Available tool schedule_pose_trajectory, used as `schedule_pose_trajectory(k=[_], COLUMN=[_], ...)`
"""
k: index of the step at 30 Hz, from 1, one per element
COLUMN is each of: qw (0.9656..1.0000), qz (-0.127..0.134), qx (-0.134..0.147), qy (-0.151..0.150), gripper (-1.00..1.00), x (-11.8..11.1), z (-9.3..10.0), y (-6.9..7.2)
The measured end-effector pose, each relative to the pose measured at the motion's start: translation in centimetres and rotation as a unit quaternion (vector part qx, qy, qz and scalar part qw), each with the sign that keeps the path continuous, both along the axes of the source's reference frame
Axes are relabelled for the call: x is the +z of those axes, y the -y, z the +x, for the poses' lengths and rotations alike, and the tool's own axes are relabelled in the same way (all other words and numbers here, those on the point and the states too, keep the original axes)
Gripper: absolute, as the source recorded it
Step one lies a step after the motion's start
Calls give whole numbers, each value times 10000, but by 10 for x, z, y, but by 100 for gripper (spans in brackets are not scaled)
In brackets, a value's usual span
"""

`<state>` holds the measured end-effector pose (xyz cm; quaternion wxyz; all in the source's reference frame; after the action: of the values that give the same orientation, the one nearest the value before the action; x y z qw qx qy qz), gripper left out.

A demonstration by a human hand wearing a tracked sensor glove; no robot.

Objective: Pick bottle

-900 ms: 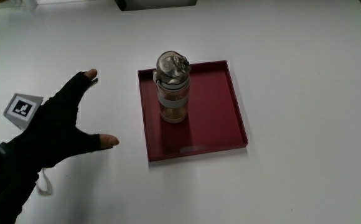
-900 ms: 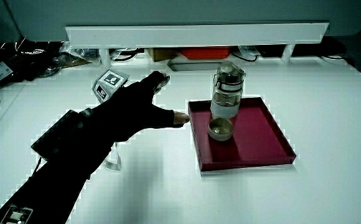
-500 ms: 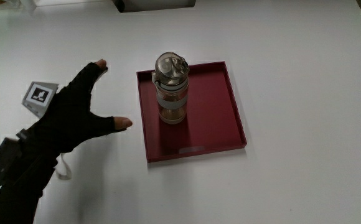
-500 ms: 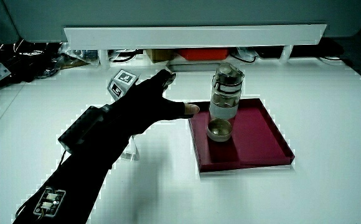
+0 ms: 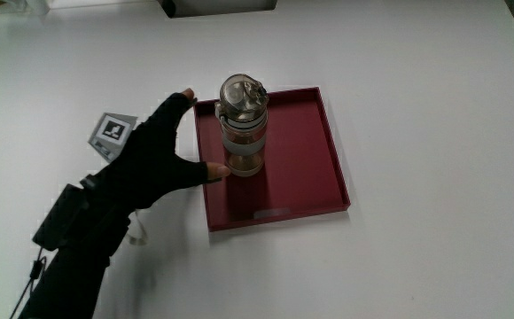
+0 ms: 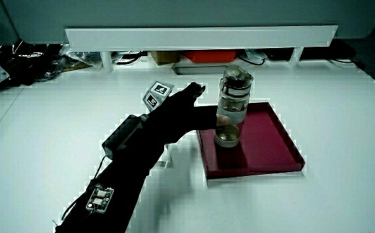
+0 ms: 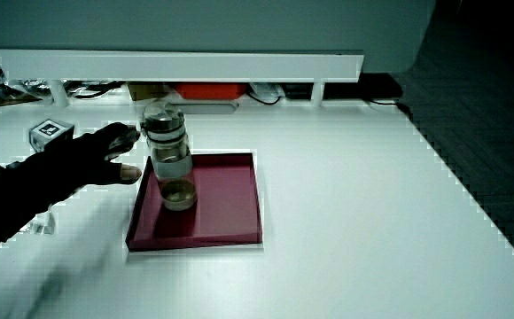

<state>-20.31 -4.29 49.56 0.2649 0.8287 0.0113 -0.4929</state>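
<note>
A clear bottle (image 5: 243, 128) with a grey band and a metal lid stands upright in a dark red tray (image 5: 306, 168); both side views show the bottle (image 6: 234, 108) (image 7: 171, 164) too. The gloved hand (image 5: 161, 158) is spread open right beside the bottle, its thumb tip close to the bottle's base over the tray's rim and its fingers reaching past the tray's corner. It holds nothing. The hand (image 6: 178, 116) (image 7: 89, 158) shows in both side views as well. A patterned cube (image 5: 112, 135) sits on its back.
A low white partition (image 6: 200, 37) runs along the table's edge farthest from the person, with cables and boxes under it. A black pack (image 5: 66, 217) with a wire is strapped to the forearm.
The hand has moved across the table toward the tray and bottle, staying open; its thumb now reaches the bottle's base. Bottle and tray have not moved.
</note>
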Motion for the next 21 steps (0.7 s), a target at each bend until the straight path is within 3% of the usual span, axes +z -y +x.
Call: schedule_pose_trajectory(k=[7, 9, 12, 13, 15, 18, 20, 21], qw=[9998, 9999, 9998, 9998, 9993, 9982, 9983, 9986], qz=[-145, -58, -144, -65, -235, -289, -246, -253], qx=[-71, -97, -141, -182, -284, -471, -443, -431], qy=[94, -36, 33, -6, 10, -210, -284, -163], gripper=[0, 0, 0, 0, 0, 0, 0, 0], x=[9, 18, 20, 22, 22, 30, 34, 34], z=[18, 21, 29, 30, 33, 33, 34, 36], y=[-2, -2, -3, -3, -5, -5, -5, -5])
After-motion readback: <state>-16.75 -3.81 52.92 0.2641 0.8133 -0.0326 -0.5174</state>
